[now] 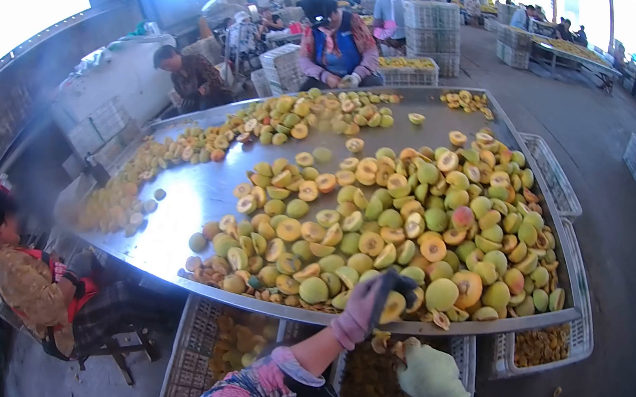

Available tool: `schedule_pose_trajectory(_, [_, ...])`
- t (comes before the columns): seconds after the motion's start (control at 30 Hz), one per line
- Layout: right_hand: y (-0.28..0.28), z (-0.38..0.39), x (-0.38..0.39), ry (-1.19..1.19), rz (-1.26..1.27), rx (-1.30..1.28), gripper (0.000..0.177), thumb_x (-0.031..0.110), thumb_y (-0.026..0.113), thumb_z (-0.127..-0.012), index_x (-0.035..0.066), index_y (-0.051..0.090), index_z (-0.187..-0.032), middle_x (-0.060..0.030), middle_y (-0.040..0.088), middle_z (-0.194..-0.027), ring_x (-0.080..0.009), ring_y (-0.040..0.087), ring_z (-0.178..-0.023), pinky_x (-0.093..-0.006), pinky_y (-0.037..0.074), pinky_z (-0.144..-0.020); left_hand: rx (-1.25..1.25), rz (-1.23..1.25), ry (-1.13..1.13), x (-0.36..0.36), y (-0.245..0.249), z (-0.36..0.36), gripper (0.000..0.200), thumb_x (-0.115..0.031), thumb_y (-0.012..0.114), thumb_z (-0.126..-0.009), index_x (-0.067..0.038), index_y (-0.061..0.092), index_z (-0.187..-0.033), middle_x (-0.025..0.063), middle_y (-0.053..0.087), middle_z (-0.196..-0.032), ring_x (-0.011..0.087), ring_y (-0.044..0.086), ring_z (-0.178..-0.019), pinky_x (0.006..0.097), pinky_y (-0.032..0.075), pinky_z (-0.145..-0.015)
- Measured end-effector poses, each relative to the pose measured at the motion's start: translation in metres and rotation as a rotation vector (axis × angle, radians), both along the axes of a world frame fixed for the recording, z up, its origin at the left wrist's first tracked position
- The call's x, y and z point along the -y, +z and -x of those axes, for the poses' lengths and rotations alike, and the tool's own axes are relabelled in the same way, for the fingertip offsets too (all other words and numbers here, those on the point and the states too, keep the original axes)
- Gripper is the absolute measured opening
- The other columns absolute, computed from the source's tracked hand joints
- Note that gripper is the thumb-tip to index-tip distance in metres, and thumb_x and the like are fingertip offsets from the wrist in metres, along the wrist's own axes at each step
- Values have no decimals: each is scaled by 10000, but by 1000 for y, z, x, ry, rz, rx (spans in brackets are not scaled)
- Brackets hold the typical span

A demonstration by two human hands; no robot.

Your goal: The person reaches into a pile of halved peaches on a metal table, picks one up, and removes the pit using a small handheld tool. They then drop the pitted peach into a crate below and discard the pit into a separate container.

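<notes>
My left hand [365, 307], in a pink glove with a dark palm side, is closed on a yellow peach half [393, 307] at the near rim of the metal table [192, 208]. Below and right of it, my right hand [432, 380] wears a pale green glove. Its fingers are curled over the crate under the rim; small brownish fruit bits [381, 342] show by the fingertips, and what it grips is hard to make out. Beyond both hands spreads a big heap of greenish-yellow peaches [423, 215], many cut in half with the stone cavity showing.
Under the near rim stand a crate of dark scraps [377, 378], a crate with fruit pieces [177, 376] and another crate [582, 328] at the right. Three people sit around the table: one person [32, 270] at left, two farther back. Stacked crates [434, 30] stand behind.
</notes>
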State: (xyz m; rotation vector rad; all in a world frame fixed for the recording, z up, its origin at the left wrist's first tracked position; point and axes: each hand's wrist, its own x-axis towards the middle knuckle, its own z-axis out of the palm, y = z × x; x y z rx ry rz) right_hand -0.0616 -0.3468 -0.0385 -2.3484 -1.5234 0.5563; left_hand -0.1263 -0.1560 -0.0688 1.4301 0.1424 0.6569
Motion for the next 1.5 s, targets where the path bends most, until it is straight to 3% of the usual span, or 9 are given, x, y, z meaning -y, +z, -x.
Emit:
schedule_pose_trajectory(0.17, [-9, -5, 9, -12, -233, 9, 288, 273, 572, -859, 52, 554, -1042, -161, 675, -776, -371, 672, -726, -491, 531, -632, -203, -513, -44, 34, 20, 14, 254, -83, 587, -914, 10, 640, -1144, 136, 702, -997, 217, 666, -929, 328, 513, -868])
schedule_pose_trajectory(0.3, [12, 0, 13, 83, -9, -14, 272, 272, 558, -881, 46, 549, -1032, -180, 686, -783, -377, 679, -748, -503, 529, -651, -146, -311, 105, 13, 38, 37, 234, -63, 579, -916, 1, 650, -1130, 130, 710, -996, 205, 683, -915, 317, 528, -835])
schedule_pose_trajectory(0.37, [11, 2, 17, 100, 42, -25, 271, 275, 543, -892, 43, 550, -1033, -190, 689, -793, -385, 681, -762, -505, 531, -673, -424, -353, 195, 4, 83, 70, 235, -50, 572, -933, 34, 638, -1142, 130, 705, -1022, 192, 672, -919, 300, 519, -868])
schedule_pose_trajectory(0.53, [19, 5, 22, 131, 78, -19, 272, 290, 566, -862, 60, 562, -1006, -182, 690, -797, -380, 682, -772, -492, 544, -690, -1360, -901, 364, -41, 126, 147, 495, -550, 533, -923, -108, 693, -1079, 187, 696, -1008, 360, 658, -976, 442, 512, -868])
schedule_pose_trajectory(0.73, [13, 10, 10, 201, 75, -9, 295, 300, 550, -875, 45, 554, -1025, -185, 688, -783, -385, 681, -733, -490, 549, -646, -1137, -1050, 655, -126, 105, 117, 498, -494, 619, -882, -136, 611, -1228, 178, 673, -1104, 362, 613, -1099, 439, 482, -941])
schedule_pose_trajectory(0.87, [11, 9, 0, 224, 87, -36, 293, 305, 543, -883, 42, 556, -1012, -186, 688, -786, -383, 682, -731, -491, 549, -647, -1347, -990, 553, -201, 86, 42, 705, -403, 626, -869, -123, 374, -1464, 179, 451, -1451, 355, 451, -1325, 436, 382, -1087])
schedule_pose_trajectory(1.07, [3, 4, -4, 216, 28, -90, 252, 291, 556, -890, 71, 575, -1013, -168, 674, -763, -368, 671, -719, -486, 535, -634, -1454, -1058, 459, -290, 40, -11, 781, -176, 593, -847, -159, 217, -1532, 124, 310, -1556, 336, 379, -1388, 444, 354, -1111])
schedule_pose_trajectory(1.23, [-11, 2, -8, 199, -8, -105, 204, 280, 560, -893, 102, 558, -993, -137, 655, -758, -350, 655, -688, -462, 514, -586, -1425, -1143, 453, -317, 10, -38, 752, -128, 576, -838, -157, 262, -1521, 114, 342, -1539, 360, 298, -1426, 513, 285, -1129])
schedule_pose_trajectory(1.5, [-15, 5, -2, 227, -94, -70, 173, 280, 557, -900, 119, 566, -962, -115, 637, -734, -322, 649, -674, -438, 511, -570, -1695, -1321, 411, -312, 19, -44, 476, -252, 687, -813, -138, 597, -1266, 146, 498, -1361, 334, 480, -1265, 468, 410, -1029])
